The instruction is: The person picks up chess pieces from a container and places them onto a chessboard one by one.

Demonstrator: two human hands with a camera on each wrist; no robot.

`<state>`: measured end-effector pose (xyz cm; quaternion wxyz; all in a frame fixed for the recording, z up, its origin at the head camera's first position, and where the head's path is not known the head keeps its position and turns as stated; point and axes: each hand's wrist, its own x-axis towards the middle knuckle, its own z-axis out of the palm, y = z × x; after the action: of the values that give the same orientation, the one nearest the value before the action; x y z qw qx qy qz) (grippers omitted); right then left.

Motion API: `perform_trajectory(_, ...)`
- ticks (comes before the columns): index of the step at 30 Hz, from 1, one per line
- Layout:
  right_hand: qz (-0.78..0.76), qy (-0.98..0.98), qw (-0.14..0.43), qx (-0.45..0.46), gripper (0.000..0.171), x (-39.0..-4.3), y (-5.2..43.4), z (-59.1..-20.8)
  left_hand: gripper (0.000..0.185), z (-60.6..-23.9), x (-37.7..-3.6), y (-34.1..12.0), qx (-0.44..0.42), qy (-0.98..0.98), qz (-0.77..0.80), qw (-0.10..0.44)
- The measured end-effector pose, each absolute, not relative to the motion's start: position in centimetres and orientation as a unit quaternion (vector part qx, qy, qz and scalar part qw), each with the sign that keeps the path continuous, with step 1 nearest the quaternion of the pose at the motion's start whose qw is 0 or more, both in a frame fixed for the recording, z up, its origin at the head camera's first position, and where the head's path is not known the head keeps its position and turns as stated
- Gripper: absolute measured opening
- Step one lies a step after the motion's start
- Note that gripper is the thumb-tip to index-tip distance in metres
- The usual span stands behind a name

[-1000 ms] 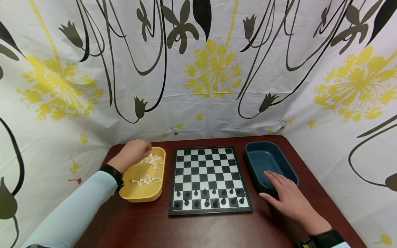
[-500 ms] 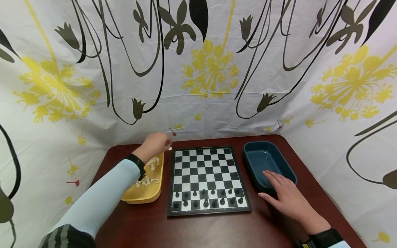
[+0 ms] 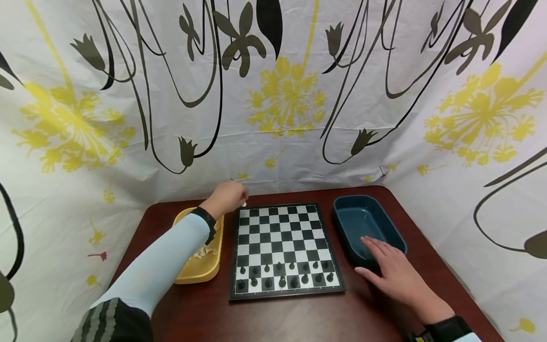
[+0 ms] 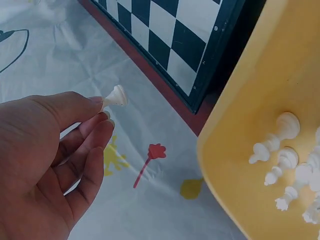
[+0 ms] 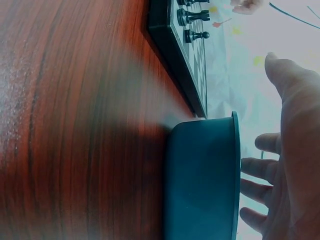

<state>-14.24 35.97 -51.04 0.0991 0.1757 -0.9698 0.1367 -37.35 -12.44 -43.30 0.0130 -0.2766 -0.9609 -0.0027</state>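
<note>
My left hand [image 3: 228, 197] is over the far left corner of the chessboard [image 3: 273, 237]. Between thumb and fingertips it pinches a white chess piece [image 4: 117, 96], base outward; its top is hidden in the grip, so its kind is unclear. Below and behind that arm, a yellow tray [image 3: 201, 275] holds several white chess pieces [image 4: 287, 160], lying on their sides. My right hand [image 3: 395, 273] rests with spread fingers at the near rim of a dark blue tray [image 3: 367, 216], holding nothing. Black chess pieces [image 3: 282, 281] stand in two rows along the board's near side.
A reddish-brown wooden table [image 3: 282, 323] carries the board and both trays. Patterned white cloth [image 3: 290, 156] hangs close behind the table and along its sides. The left forearm [image 3: 166, 261] crosses over the yellow tray.
My left hand has lifted a white chess piece from the yellow tray and moved right to the board's far left corner. The right hand stays at the blue tray.
</note>
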Motion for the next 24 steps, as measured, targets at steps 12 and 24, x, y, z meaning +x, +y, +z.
perform_trajectory(12, 0.132, -0.971, 0.094, 0.174, 0.086, -14.1, 35.5, -50.7, 0.004, -45.2, -38.8, -12.5, -0.254, -0.967, -0.017, -0.028)
perform_trajectory(24, 0.141, -0.969, 0.096, 0.178, 0.084, -14.0, 35.7, -50.8, 0.005, -46.3, -39.3, -11.7, -0.227, -0.972, -0.009, -0.055)
